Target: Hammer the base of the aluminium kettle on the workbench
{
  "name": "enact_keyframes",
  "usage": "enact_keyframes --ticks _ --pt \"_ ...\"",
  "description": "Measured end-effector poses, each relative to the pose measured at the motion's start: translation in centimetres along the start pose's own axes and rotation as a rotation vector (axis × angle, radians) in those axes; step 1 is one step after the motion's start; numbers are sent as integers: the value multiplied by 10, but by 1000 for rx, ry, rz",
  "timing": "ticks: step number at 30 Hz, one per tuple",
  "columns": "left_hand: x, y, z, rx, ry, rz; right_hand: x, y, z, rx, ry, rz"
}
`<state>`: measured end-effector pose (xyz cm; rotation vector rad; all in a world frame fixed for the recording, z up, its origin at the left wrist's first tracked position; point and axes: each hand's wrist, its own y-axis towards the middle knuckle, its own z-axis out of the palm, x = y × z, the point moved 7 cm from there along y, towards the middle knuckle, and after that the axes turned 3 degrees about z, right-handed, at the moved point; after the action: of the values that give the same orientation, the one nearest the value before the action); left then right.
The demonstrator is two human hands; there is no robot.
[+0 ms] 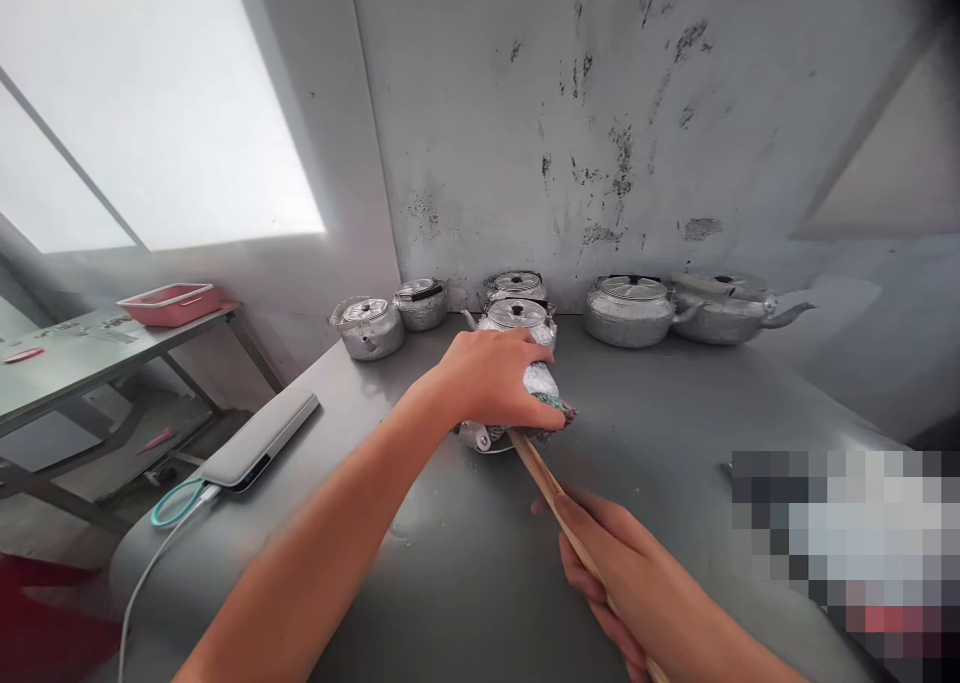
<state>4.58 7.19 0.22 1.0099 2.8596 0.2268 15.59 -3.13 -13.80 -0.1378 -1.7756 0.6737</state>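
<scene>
My left hand [499, 375] reaches to the middle of the grey table and is closed on a crumpled patterned cloth [551, 400], over a metal piece mostly hidden beneath it. My right hand [607, 563] is wrapped round a long wooden stick [551, 488], whose far end meets the metal piece under my left hand. Just behind my left hand stands a silver kettle [517, 313] with a black lid knob.
More silver kettles [628, 313] line the wall side, with smaller ones [371, 329] at the left. A grey power bank [262, 438] with a cable lies on the left. A side table holds a pink basket [174, 308]. A blurred patch covers the lower right.
</scene>
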Motion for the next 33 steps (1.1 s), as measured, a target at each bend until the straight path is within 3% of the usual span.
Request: enact_keyframes --ticks 5,22,33 --pt "-1 0 0 -3 -3 5 -2 -1 1 4 -3 40" --pt "-1 1 0 18 18 -8 7 2 -5 -30 -71 -63" --pt "-2 0 1 18 15 0 7 0 -2 -11 -53 -33"
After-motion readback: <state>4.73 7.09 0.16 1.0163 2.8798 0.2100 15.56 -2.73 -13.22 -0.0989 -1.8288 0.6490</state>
